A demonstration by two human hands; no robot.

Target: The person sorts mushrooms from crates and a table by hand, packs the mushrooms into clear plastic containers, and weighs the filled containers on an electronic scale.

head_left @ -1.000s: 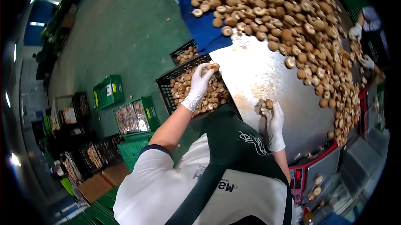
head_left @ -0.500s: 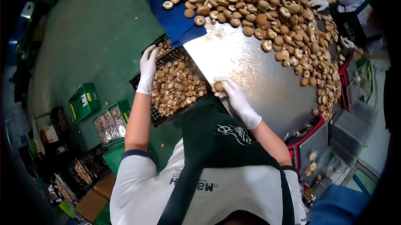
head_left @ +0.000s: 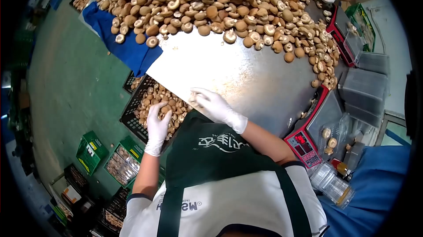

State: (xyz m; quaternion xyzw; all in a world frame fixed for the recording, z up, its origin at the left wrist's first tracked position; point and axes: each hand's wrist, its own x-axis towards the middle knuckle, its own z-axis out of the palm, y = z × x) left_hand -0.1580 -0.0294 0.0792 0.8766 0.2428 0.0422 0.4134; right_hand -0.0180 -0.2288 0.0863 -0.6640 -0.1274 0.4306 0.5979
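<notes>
The table (head_left: 194, 58) has a bare metal surface with brown stains; its far half carries the mushroom pile (head_left: 198, 10), which extends to the right. Shirt (head_left: 233, 197): white, with dark lettering upside down in view; an H and an S can be made out, the full word cannot. Apron (head_left: 220, 166): dark green, with white characters and a line drawing, not legible with certainty. Cloth (head_left: 115, 41): blue, draped over the table's left corner, partly under the pile. Crate (head_left: 131, 124): black, perforated, beside the table's near left edge, filled with loose mushrooms. Scale (head_left: 315, 122): red frame, keypad at the front, on the right. Tub (head_left: 91, 152): green, on the floor at left, with white and yellow labels too small to read.

Right hand (head_left: 218, 107): white glove, above the table's near edge, fingers bent; whether they clamp anything cannot be told. Left hand (head_left: 157, 126): white glove, over the crate, thumb and forefinger curved around a mushroom (head_left: 166, 109); whether they grip it or it lies in the crate cannot be told. Display (head_left: 301, 138): on the scale, lit red; digits not legible.
</notes>
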